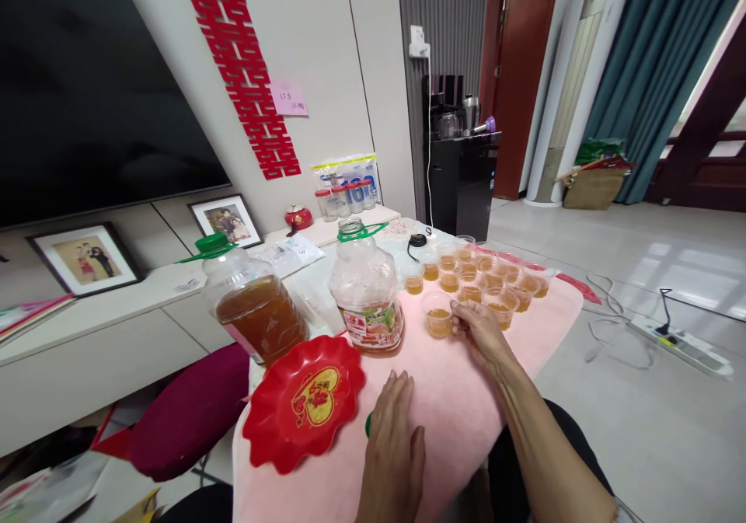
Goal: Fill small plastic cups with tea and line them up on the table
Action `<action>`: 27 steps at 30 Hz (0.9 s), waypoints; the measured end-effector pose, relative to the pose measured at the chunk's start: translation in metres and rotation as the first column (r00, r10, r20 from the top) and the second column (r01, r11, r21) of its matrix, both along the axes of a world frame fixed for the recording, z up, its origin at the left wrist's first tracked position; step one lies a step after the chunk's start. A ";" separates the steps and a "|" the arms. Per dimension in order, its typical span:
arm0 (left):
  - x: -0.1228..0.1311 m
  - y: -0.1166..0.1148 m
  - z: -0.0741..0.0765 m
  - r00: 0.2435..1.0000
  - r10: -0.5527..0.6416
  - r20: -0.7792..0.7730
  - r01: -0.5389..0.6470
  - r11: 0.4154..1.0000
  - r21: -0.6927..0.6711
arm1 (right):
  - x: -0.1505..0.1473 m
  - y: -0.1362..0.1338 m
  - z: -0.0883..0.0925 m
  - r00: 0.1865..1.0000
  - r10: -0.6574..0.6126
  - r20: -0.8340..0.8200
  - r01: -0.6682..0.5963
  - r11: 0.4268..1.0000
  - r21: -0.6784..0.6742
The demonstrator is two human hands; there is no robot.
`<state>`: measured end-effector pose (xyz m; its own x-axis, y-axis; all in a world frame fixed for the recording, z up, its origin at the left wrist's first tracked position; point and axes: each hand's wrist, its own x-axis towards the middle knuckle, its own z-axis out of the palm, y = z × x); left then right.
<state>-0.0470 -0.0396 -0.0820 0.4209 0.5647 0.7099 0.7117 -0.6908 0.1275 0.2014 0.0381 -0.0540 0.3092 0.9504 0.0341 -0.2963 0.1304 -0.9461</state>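
Note:
My right hand (475,329) pinches the rim of a small clear plastic cup (438,321) holding amber liquid, at the near left of several similar filled cups (471,294). My left hand (393,437) lies flat on the pink cloth (443,414), fingers stretched out. Beside it a green bottle cap (367,425) peeks out, mostly covered. An uncapped clear jug (367,290) with a label stands beyond my left hand, its body looking nearly empty. To its left, a second jug (256,313) with a green lid is partly full of brown liquid.
A red scalloped plate (273,406) rests left of my left hand. Behind it is a maroon stool (192,414). Lidded jars (346,200) and framed photos (87,259) stand on the white cabinet along the wall. A power strip (679,344) lies on the floor to the right.

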 end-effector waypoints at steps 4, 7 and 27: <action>0.002 0.000 0.004 0.999 0.036 -0.033 -0.033 0.995 0.096 | -0.006 0.018 0.000 0.996 -0.079 -0.041 0.077 0.996 -0.043; 0.002 -0.001 0.003 0.999 0.041 -0.017 -0.039 0.994 0.097 | -0.009 0.031 0.000 0.989 -0.133 -0.064 0.128 0.989 -0.072; -0.005 0.006 -0.027 0.991 0.013 -0.135 0.006 0.991 0.135 | -0.019 0.069 0.000 0.942 -0.311 -0.124 0.291 0.943 -0.160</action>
